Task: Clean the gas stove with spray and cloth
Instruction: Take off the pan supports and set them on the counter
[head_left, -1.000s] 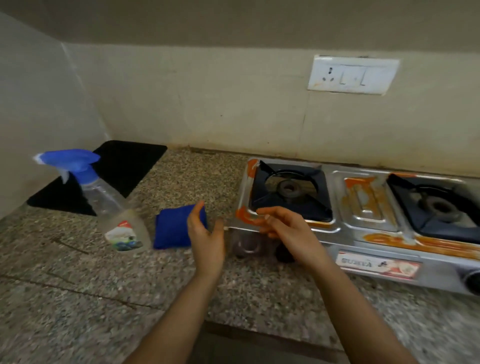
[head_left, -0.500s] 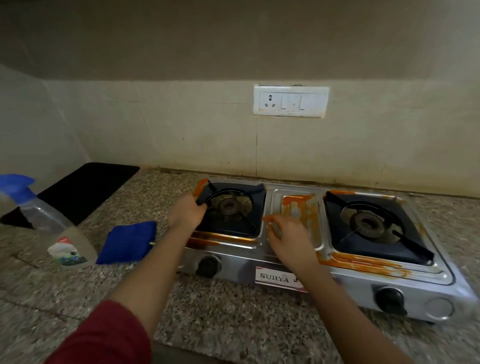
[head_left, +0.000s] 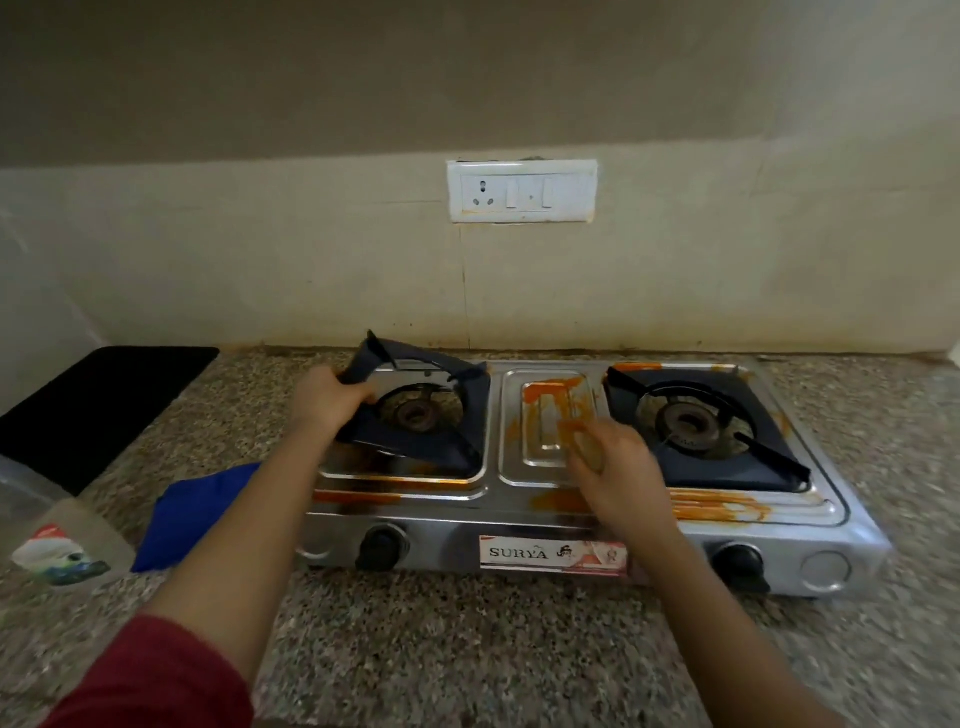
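Observation:
A steel two-burner gas stove (head_left: 852, 525) smeared with orange stains stands on the granite counter. My left hand (head_left: 330, 397) grips the left edge of the dark left pan support (head_left: 457, 415), which is tilted up off the stove on that side. My right hand (head_left: 613, 467) hovers over the stove's middle panel, fingers loosely apart, holding nothing. A folded blue cloth (head_left: 192, 514) lies left of the stove, partly behind my left forearm. The clear spray bottle (head_left: 57, 540) stands at the far left edge, its top out of view.
The right pan support (head_left: 748, 457) sits flat on its burner. A black mat (head_left: 93, 405) lies at the back left of the counter. A white socket and switch plate (head_left: 522, 191) is on the wall behind the stove.
The view has shifted right and centred on the stove. My left hand has closed on the left pan support and tipped it up. My right hand moved right, over the middle panel.

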